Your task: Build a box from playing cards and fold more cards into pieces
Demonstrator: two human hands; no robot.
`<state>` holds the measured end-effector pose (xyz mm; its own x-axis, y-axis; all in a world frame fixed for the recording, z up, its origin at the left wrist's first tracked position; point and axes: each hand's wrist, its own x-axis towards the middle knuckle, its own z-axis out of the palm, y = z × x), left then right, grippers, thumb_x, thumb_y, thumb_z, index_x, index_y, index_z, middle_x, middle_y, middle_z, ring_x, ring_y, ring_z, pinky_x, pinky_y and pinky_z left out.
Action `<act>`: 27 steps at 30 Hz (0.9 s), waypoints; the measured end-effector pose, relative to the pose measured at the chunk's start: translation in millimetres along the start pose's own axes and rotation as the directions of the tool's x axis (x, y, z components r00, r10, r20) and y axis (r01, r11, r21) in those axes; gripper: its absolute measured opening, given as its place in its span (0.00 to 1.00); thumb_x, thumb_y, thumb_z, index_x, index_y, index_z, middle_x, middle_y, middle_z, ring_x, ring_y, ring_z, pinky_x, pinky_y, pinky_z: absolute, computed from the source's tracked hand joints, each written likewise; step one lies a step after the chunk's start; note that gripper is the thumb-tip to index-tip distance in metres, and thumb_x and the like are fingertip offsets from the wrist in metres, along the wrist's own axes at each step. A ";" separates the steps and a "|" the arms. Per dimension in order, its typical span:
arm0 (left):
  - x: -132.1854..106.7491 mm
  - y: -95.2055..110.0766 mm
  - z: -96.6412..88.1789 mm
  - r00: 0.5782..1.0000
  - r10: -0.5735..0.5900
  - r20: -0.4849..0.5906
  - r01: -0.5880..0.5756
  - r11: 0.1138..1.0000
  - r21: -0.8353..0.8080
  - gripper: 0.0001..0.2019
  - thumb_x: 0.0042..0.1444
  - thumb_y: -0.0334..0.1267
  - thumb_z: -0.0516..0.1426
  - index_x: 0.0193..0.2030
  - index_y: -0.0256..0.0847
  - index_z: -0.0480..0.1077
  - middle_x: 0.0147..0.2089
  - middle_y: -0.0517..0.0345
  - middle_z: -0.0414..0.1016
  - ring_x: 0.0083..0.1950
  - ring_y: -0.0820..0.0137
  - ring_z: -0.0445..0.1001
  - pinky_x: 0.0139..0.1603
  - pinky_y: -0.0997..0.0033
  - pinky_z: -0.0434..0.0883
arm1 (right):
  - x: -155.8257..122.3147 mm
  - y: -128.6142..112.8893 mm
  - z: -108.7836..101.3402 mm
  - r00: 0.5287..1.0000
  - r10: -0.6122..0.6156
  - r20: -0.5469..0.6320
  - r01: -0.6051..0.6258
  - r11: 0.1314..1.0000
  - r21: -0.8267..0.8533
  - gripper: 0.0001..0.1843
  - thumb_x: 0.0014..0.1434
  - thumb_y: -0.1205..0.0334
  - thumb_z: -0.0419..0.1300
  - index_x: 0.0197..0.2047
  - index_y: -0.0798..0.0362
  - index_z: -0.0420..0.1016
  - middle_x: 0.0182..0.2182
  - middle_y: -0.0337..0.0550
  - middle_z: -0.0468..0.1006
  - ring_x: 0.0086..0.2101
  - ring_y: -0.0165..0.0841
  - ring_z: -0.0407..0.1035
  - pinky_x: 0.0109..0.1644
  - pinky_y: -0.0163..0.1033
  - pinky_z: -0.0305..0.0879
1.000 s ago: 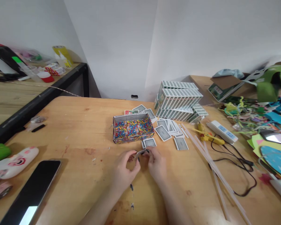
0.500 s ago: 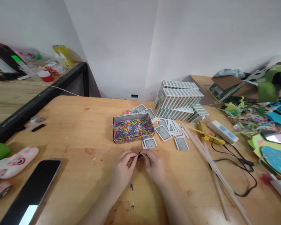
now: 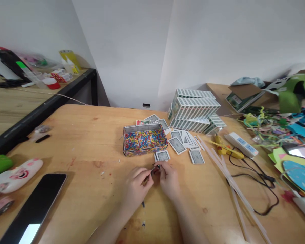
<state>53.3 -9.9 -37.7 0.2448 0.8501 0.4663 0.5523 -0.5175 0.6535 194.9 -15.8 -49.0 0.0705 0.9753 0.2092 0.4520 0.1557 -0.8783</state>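
My left hand [image 3: 139, 184] and my right hand [image 3: 168, 179] meet over the table, thumbs and fingers pinched around a small dark piece [image 3: 155, 167]. It is too small and too covered by my fingers to name. Just beyond my hands, a few grey-backed playing cards [image 3: 163, 156] lie against an open box [image 3: 145, 151] with a colourful patterned surface. More playing cards [image 3: 177, 145] are spread to the right of the box. Small dark scraps [image 3: 143, 224] lie on the wood between my forearms.
Striped card boxes [image 3: 197, 107] are stacked at the back. At right lie a yellow glue gun [image 3: 227, 149], a power strip [image 3: 241, 144], translucent sticks [image 3: 234, 184] and a heap of craft scraps [image 3: 279, 127]. A phone [image 3: 37, 206] lies at the left front.
My fingertips have drawn slightly apart, showing more of the small dark piece. My left hand has turned a little. The box and cards stay in place.
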 end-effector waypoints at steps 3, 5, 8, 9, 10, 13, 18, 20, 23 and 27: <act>-0.5 -2.4 0.6 0.999 -0.046 -0.005 0.046 0.999 -0.004 0.07 0.52 0.31 0.52 0.34 0.39 0.72 0.32 0.55 0.75 0.34 0.70 0.73 0.36 0.70 0.71 | 0.3 -5.6 1.2 0.999 -0.001 0.054 -0.004 0.996 0.090 0.12 0.55 0.69 0.49 0.39 0.52 0.70 0.30 0.43 0.75 0.30 0.32 0.70 0.35 0.36 0.67; -0.5 -3.9 1.1 0.997 -0.077 -0.014 0.076 0.997 -0.021 0.07 0.52 0.31 0.52 0.34 0.39 0.72 0.32 0.55 0.74 0.34 0.70 0.73 0.36 0.71 0.71 | 1.2 -9.3 3.0 0.998 0.022 0.064 -0.031 0.987 0.155 0.10 0.55 0.66 0.51 0.39 0.52 0.71 0.32 0.44 0.75 0.32 0.32 0.70 0.36 0.36 0.68; -0.3 -4.1 1.9 0.995 -0.096 -0.006 0.096 0.993 -0.064 0.06 0.53 0.32 0.53 0.33 0.40 0.72 0.31 0.56 0.74 0.33 0.72 0.72 0.34 0.72 0.71 | 3.4 -10.4 4.8 0.989 0.128 0.076 -0.145 0.947 0.286 0.07 0.55 0.63 0.52 0.33 0.52 0.70 0.27 0.41 0.74 0.28 0.31 0.70 0.33 0.35 0.68; -0.1 -3.6 2.0 0.995 -0.101 0.000 0.101 0.992 -0.076 0.06 0.53 0.32 0.53 0.32 0.40 0.71 0.31 0.56 0.73 0.32 0.72 0.72 0.33 0.73 0.70 | 4.2 -9.9 4.8 0.982 0.166 0.091 -0.187 0.926 0.327 0.07 0.55 0.62 0.52 0.31 0.53 0.70 0.25 0.40 0.74 0.26 0.31 0.69 0.31 0.35 0.68; 0.1 -2.8 2.0 0.994 -0.106 0.006 0.106 0.991 -0.086 0.06 0.53 0.32 0.53 0.32 0.39 0.71 0.30 0.56 0.73 0.31 0.72 0.71 0.33 0.73 0.70 | 5.0 -9.2 4.3 0.975 0.197 0.107 -0.222 0.906 0.361 0.07 0.55 0.61 0.52 0.30 0.53 0.70 0.23 0.39 0.73 0.25 0.30 0.69 0.30 0.35 0.67; 1.1 -0.5 1.1 0.994 -0.111 0.017 0.112 0.988 -0.108 0.05 0.52 0.32 0.53 0.30 0.39 0.70 0.29 0.57 0.71 0.30 0.73 0.70 0.31 0.73 0.69 | 6.7 -8.2 1.3 0.959 0.251 0.135 -0.285 0.866 0.411 0.07 0.54 0.60 0.54 0.29 0.53 0.69 0.20 0.37 0.71 0.22 0.29 0.67 0.28 0.34 0.66; 3.2 1.8 -2.2 0.998 -0.056 0.039 0.062 0.986 -0.152 0.05 0.51 0.30 0.53 0.31 0.39 0.70 0.30 0.56 0.72 0.32 0.72 0.71 0.33 0.72 0.69 | 8.5 -8.9 -6.1 0.955 0.266 0.130 -0.296 0.864 0.408 0.09 0.54 0.57 0.55 0.27 0.54 0.68 0.17 0.35 0.70 0.20 0.29 0.66 0.26 0.33 0.64; 3.6 2.9 -3.3 0.998 -0.042 0.046 0.049 0.985 -0.164 0.06 0.50 0.29 0.53 0.31 0.39 0.71 0.30 0.56 0.72 0.33 0.71 0.71 0.34 0.72 0.69 | 9.3 -6.9 -10.0 0.955 0.274 0.117 -0.298 0.863 0.407 0.10 0.54 0.57 0.55 0.28 0.54 0.68 0.17 0.35 0.69 0.20 0.28 0.65 0.26 0.33 0.63; 4.0 5.0 -4.4 0.998 -0.041 0.043 0.048 0.981 -0.186 0.05 0.49 0.29 0.54 0.30 0.39 0.70 0.30 0.56 0.72 0.33 0.70 0.72 0.35 0.71 0.69 | 11.0 -1.8 -16.8 0.950 0.295 0.105 -0.311 0.854 0.417 0.11 0.54 0.56 0.56 0.28 0.55 0.68 0.16 0.34 0.68 0.19 0.27 0.64 0.25 0.33 0.62; 5.6 6.7 -6.9 0.991 -0.124 0.044 0.131 0.957 -0.261 0.05 0.50 0.30 0.53 0.31 0.39 0.70 0.30 0.56 0.72 0.33 0.71 0.71 0.34 0.72 0.69 | 12.0 0.1 -22.1 0.940 0.301 0.159 -0.340 0.846 0.410 0.12 0.51 0.54 0.58 0.27 0.55 0.67 0.14 0.31 0.63 0.15 0.24 0.58 0.20 0.30 0.56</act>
<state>52.9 -9.3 -26.7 0.2097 0.9110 0.3551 0.3527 -0.4092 0.8415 215.5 -7.6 -37.1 0.0606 0.9889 -0.1359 -0.0064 -0.1358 -0.9907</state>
